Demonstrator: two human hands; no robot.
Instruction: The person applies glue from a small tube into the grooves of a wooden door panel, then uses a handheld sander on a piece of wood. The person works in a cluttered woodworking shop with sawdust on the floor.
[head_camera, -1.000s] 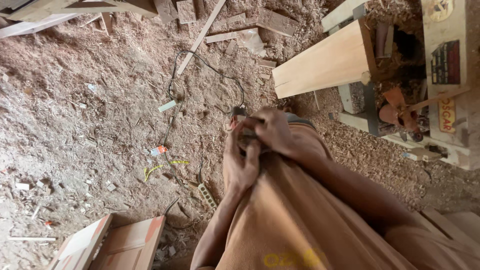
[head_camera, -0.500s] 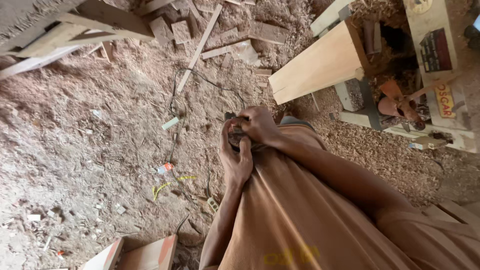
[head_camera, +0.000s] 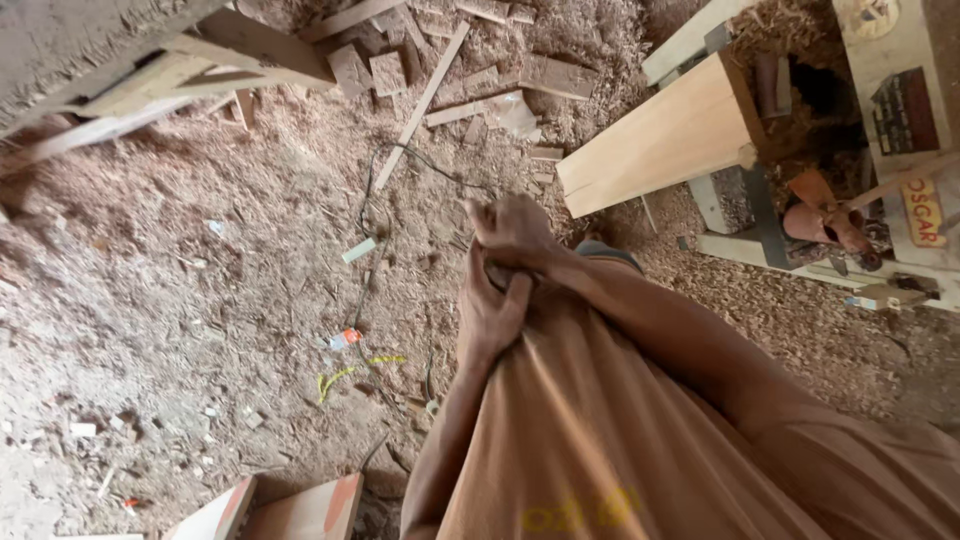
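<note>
The two hands, left hand (head_camera: 490, 315) and right hand (head_camera: 515, 232), touch above the shirt (head_camera: 590, 430). A plank (head_camera: 660, 140) lies right of them. A cord (head_camera: 375, 250) lies left, on the sawdust floor (head_camera: 150, 300).

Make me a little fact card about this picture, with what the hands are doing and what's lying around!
place: floor covered in sawdust and wood chips
left hand: pressed against the hem of the brown shirt, fingers up
right hand: closed over the bunched shirt hem, touching the left hand
held item: hidden between the hands, cannot tell
nearby: pale wooden plank to the right of the hands
machine: at the right edge, heaped with shavings
floor bits: wood scraps, thin cable
</note>
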